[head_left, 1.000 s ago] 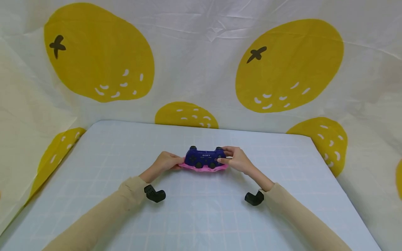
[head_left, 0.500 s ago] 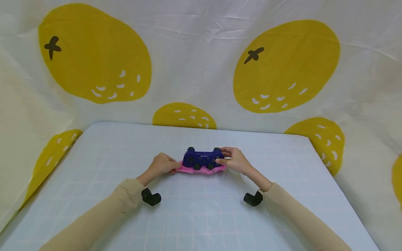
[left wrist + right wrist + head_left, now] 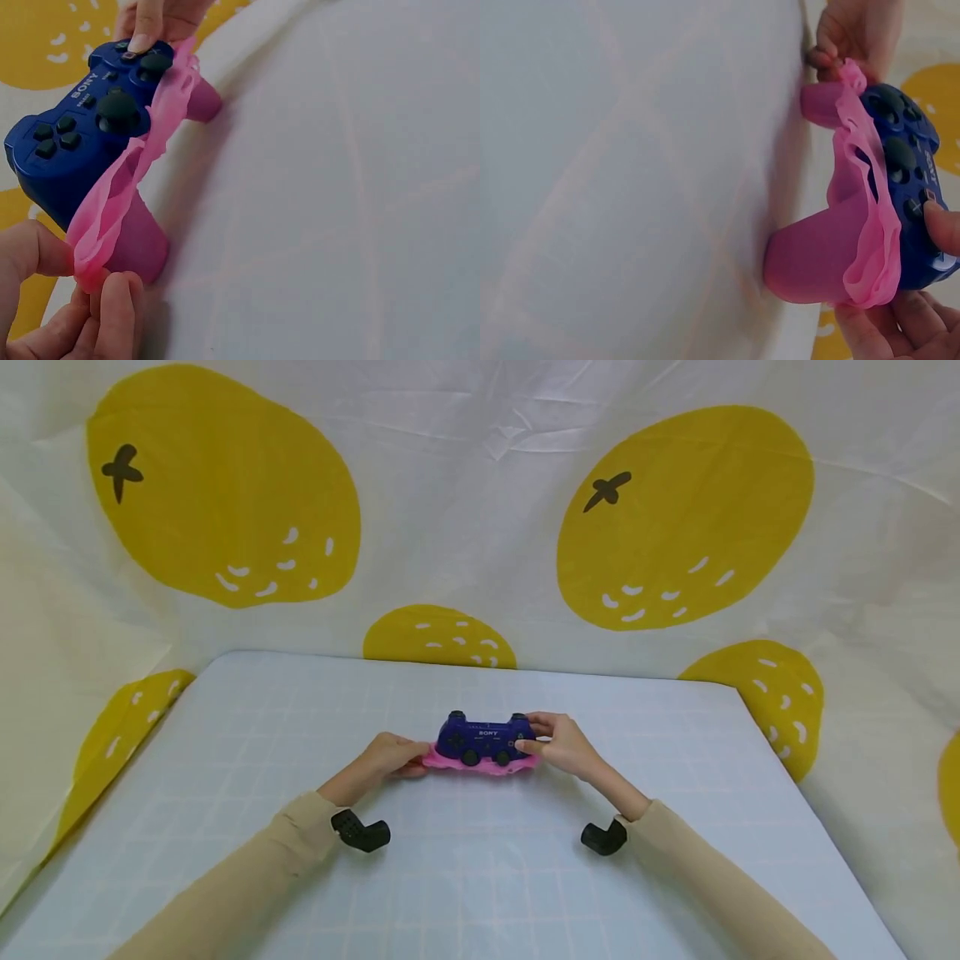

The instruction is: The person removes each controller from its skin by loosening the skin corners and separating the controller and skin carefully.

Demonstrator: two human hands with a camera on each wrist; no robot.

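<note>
A blue game controller [image 3: 486,739] marked SONY stands upright, face toward me, its two grips pointing down. A stretchy pink silicone sleeve [image 3: 133,225] covers both grips, its edge bunched in folds below the thumbsticks. At the left side my left hand [image 3: 393,755] pinches the folded sleeve edge between thumb and fingers, plain in the left wrist view. My right hand [image 3: 562,743] holds the controller's right end, thumb on the face buttons and fingers behind; the right wrist view shows the thumb [image 3: 943,225] there. The controller's back is hidden.
Beneath is a pale blue table [image 3: 480,877] with a faint grid. A white cloth [image 3: 465,485] printed with yellow fruit hangs behind and at the sides. Black wrist devices [image 3: 362,832] sit at both cuffs, close over the tabletop.
My left hand has shifted slightly left and toward me, pulling at the pink sleeve, whose edge looks more bunched. The right hand keeps its hold on the controller.
</note>
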